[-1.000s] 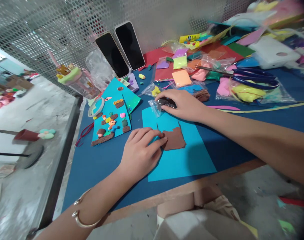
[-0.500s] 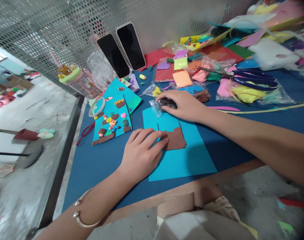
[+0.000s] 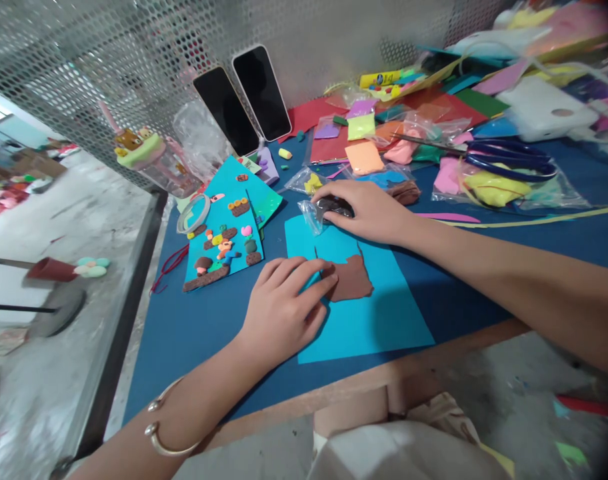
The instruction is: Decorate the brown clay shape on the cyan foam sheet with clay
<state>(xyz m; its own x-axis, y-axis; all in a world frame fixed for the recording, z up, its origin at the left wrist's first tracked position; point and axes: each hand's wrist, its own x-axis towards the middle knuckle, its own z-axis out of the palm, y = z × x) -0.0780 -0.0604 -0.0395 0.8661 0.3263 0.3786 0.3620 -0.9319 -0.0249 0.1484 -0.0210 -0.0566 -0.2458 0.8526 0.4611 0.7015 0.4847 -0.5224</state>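
Note:
A bright blue sheet of paper point(image 3: 364, 327) lies on the dark blue tabletop. On it is a flat, ragged-edged piece of brown clay point(image 3: 353, 281), with thin dark lines running up from its top corners. My left hand point(image 3: 287, 303) rests palm down with fingers stretched out, the fingertips touching the clay's left edge. Beyond the sheet's upper edge, my right hand point(image 3: 367, 210) has its thumb and fingers around a black clay packet point(image 3: 337, 205) in clear plastic. The packet's right part is hidden under the hand.
To the left lies a blue card with clay figures point(image 3: 227, 247), a clear round lid point(image 3: 194, 213) on its edge. Two phones point(image 3: 262, 93) lean against the perforated metal panel. Clay packets point(image 3: 364, 158), scissors point(image 3: 509, 159) and a white device point(image 3: 547, 110) crowd the right side.
My left hand's fingers have shifted very slightly at the brown clay's edge. The right hand stays on the black packet; little else differs.

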